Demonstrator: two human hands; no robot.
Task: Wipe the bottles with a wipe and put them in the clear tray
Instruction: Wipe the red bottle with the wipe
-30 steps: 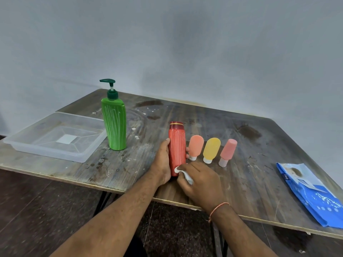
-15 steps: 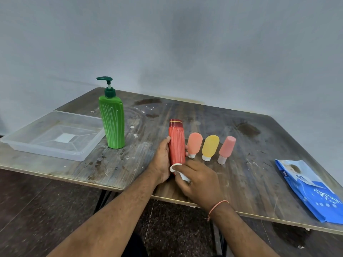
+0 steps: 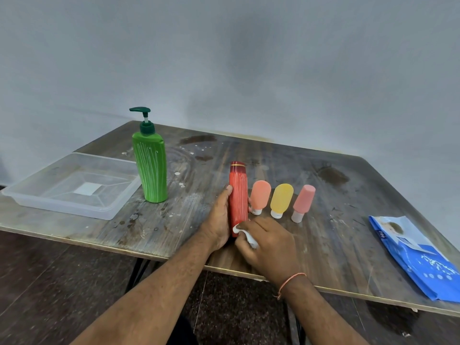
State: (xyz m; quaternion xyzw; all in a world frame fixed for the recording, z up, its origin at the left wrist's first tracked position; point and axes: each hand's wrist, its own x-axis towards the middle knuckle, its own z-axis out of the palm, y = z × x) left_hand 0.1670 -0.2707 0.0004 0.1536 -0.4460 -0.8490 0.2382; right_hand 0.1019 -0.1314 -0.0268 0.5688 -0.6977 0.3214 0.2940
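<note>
Tray (image 3: 62, 207) and pump bottle (image 3: 150, 168) sit left of the left hand (image 3: 219, 220); three small bottles (image 3: 281, 200) and a wipes pack (image 3: 418, 257) lie right.

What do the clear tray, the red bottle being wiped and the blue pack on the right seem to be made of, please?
The clear tray looks like thin, glossy, translucent moulded plastic: the table shows through its walls. The red bottle appears to be hard, smooth plastic with a gold band below the cap, streaked white. The blue wipes pack seems to be soft plastic film, judging by its creases and sheen.
</note>
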